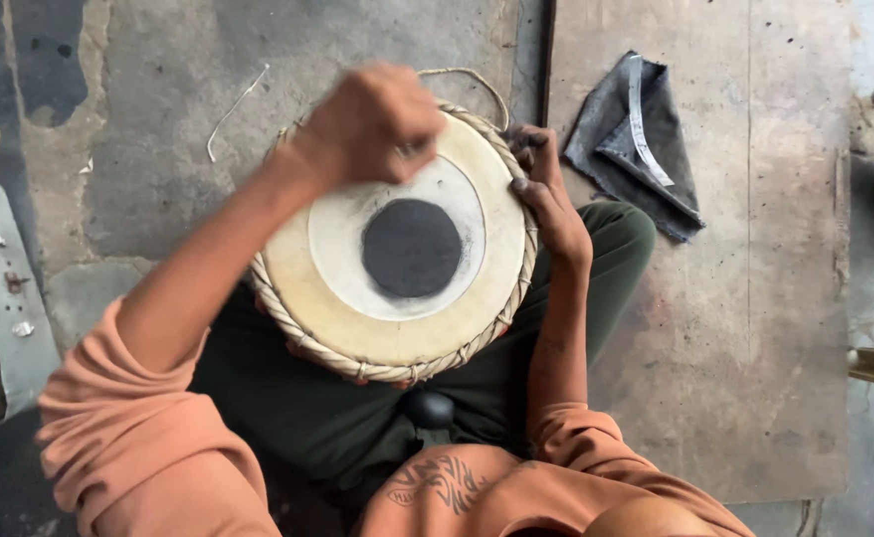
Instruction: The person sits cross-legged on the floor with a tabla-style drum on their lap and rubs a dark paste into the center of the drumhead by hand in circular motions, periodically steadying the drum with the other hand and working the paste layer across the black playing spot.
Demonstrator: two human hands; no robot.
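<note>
On my lap, drum (397, 254) rests tilted. Left hand (372, 124) blurred, fingers curled shut on small thing I cannot make out, above cream skin. Right hand (548, 199) grips woven rim, fingers bent. Risk, I judge: hard strike may damage black centre patch (412, 247); drum may slip off lap.
</note>
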